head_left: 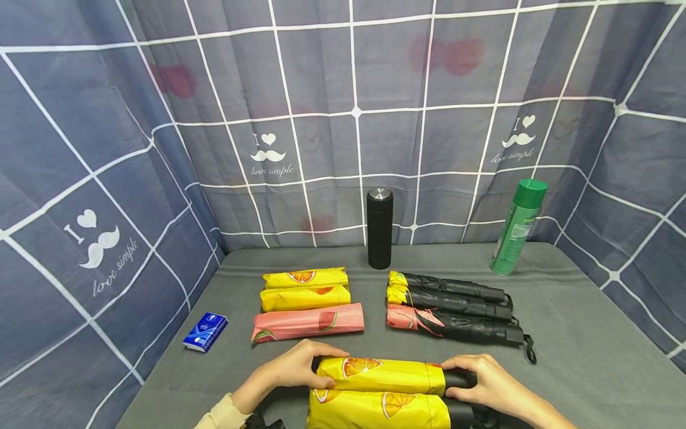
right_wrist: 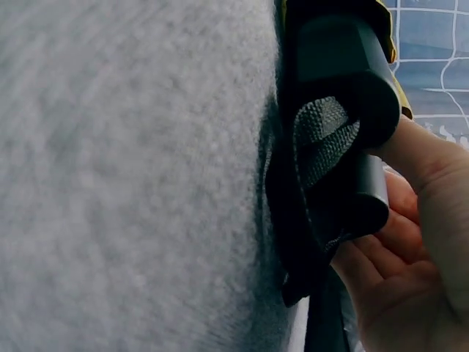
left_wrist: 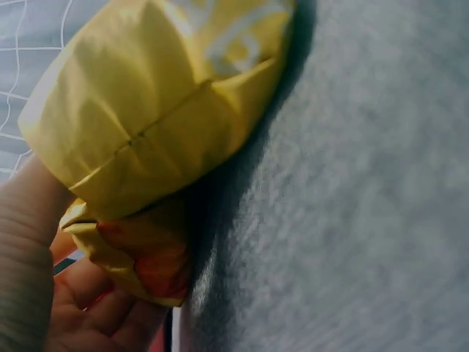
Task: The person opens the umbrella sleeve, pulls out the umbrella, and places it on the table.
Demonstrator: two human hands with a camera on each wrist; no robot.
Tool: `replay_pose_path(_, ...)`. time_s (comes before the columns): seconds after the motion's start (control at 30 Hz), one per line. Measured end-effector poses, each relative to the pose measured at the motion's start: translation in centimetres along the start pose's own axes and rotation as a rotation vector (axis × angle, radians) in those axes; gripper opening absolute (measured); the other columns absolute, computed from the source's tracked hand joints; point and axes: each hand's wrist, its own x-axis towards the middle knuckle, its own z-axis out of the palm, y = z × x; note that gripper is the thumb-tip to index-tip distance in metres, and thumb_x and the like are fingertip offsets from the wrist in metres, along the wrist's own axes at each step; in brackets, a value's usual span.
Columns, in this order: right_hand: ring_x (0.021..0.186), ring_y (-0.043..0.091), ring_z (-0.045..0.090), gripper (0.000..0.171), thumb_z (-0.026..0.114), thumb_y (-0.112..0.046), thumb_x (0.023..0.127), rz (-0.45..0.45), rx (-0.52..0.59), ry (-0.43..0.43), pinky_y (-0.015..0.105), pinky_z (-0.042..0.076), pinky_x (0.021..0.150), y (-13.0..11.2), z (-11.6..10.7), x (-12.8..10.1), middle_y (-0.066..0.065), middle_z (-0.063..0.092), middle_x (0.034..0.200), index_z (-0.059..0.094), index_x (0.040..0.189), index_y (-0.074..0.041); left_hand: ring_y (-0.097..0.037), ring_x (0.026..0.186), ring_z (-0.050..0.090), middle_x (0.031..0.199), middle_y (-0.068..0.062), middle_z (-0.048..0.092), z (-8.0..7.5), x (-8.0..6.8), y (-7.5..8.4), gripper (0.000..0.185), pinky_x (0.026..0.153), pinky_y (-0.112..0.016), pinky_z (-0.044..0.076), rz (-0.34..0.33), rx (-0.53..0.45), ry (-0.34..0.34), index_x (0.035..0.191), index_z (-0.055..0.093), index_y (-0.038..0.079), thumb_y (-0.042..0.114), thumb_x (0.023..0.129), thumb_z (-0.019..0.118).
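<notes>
Two yellow sleeved folding umbrellas with orange-slice prints lie side by side at the front in the head view. My left hand [head_left: 295,364] grips the left end of the farther yellow umbrella [head_left: 396,375], thumb on the near side and fingers on the far side. At its other end, my right hand [head_left: 485,384] pinches the black handle between thumb and fingers. The nearer yellow umbrella [head_left: 370,411] lies right against it, cut off by the frame's bottom. A black wrist strap [right_wrist: 322,136] hangs by the handles in the right wrist view.
Beyond the hands lie two yellow sleeves [head_left: 305,298] and a pink sleeve [head_left: 308,322]. Several black umbrellas [head_left: 455,304] lie to their right. A black flask [head_left: 379,232] and a green spray can [head_left: 518,229] stand behind. A blue tissue pack [head_left: 206,332] sits at left.
</notes>
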Motion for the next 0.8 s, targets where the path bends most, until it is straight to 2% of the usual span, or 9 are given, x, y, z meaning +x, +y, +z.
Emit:
replay_pose_path(0.17, 0.092, 0.008, 0.062, 0.03, 0.077, -0.025, 0.08, 0.022, -0.048, 0.084, 0.028, 0.053, 0.071, -0.5, -0.1, 0.4, -0.011, 0.066, 0.102, 0.067, 0.107, -0.019, -0.003, 0.092, 0.056, 0.114, 0.008, 0.063, -0.4, 0.3, 0.0, 0.047, 0.079, -0.024, 0.048, -0.004, 0.035, 0.087, 0.124, 0.061, 0.017, 0.022, 0.079, 0.072)
replay_pose_path(0.33, 0.092, 0.007, 0.061, 0.036, 0.081, -0.02, 0.076, 0.037, -0.083, 0.211, 0.024, 0.051, 0.073, -1.4, -0.9, 1.5, -0.013, 0.065, 0.102, 0.065, 0.107, -0.024, -0.006, 0.096, 0.055, 0.116, 0.009, 0.062, -1.3, 0.7, 0.7, 0.048, 0.085, -0.028, 0.046, -0.036, 0.062, 0.181, 0.124, 0.061, 0.019, 0.023, 0.078, 0.073)
replay_pose_path(0.4, 0.092, 0.007, 0.061, 0.041, 0.083, -0.016, 0.072, 0.017, -0.082, 0.264, 0.019, 0.048, 0.074, -1.6, -1.1, 1.9, -0.012, 0.064, 0.102, 0.064, 0.108, -0.024, -0.007, 0.093, 0.055, 0.114, 0.005, 0.062, -1.9, 0.9, 2.0, 0.047, 0.081, -0.028, 0.048, -0.066, 0.023, 0.211, 0.125, 0.061, 0.016, 0.016, 0.079, 0.073)
replay_pose_path(0.57, 0.085, 0.006, 0.056, 0.047, 0.084, -0.01, 0.068, -0.014, -0.073, 0.338, 0.014, 0.04, 0.067, -2.0, -1.6, 2.9, -0.01, 0.064, 0.102, 0.064, 0.109, -0.022, -0.01, 0.084, 0.054, 0.111, -0.004, 0.059, -2.9, 0.9, 3.0, 0.049, 0.069, -0.025, 0.05, -0.089, -0.136, 0.259, 0.127, 0.057, 0.006, 0.005, 0.081, 0.072)
replay_pose_path(0.63, 0.082, 0.006, 0.054, 0.046, 0.083, -0.01, 0.069, -0.003, -0.052, 0.342, 0.017, 0.04, 0.062, -2.3, -1.9, 3.2, -0.01, 0.063, 0.102, 0.064, 0.11, -0.022, -0.01, 0.084, 0.054, 0.111, -0.004, 0.059, -2.9, 0.9, 2.6, 0.05, 0.069, -0.025, 0.05, -0.07, -0.193, 0.274, 0.129, 0.056, 0.006, 0.004, 0.082, 0.072)
replay_pose_path(0.7, 0.081, 0.007, 0.053, 0.046, 0.083, -0.008, 0.071, 0.003, -0.015, 0.342, 0.019, 0.04, 0.059, -2.5, -2.1, 3.4, -0.008, 0.063, 0.104, 0.063, 0.111, -0.02, -0.011, 0.083, 0.055, 0.11, -0.007, 0.058, -3.1, 0.9, 3.1, 0.05, 0.068, -0.026, 0.052, -0.05, -0.255, 0.287, 0.129, 0.055, 0.002, 0.0, 0.082, 0.07)
replay_pose_path(0.8, 0.085, 0.008, 0.056, 0.046, 0.081, -0.005, 0.073, 0.002, 0.053, 0.338, 0.017, 0.045, 0.063, -2.7, -2.3, 3.6, -0.003, 0.062, 0.107, 0.062, 0.113, -0.016, -0.011, 0.083, 0.056, 0.112, -0.009, 0.058, -3.5, 1.0, 4.1, 0.05, 0.068, -0.028, 0.053, -0.003, -0.285, 0.313, 0.128, 0.054, -0.004, -0.007, 0.08, 0.069)
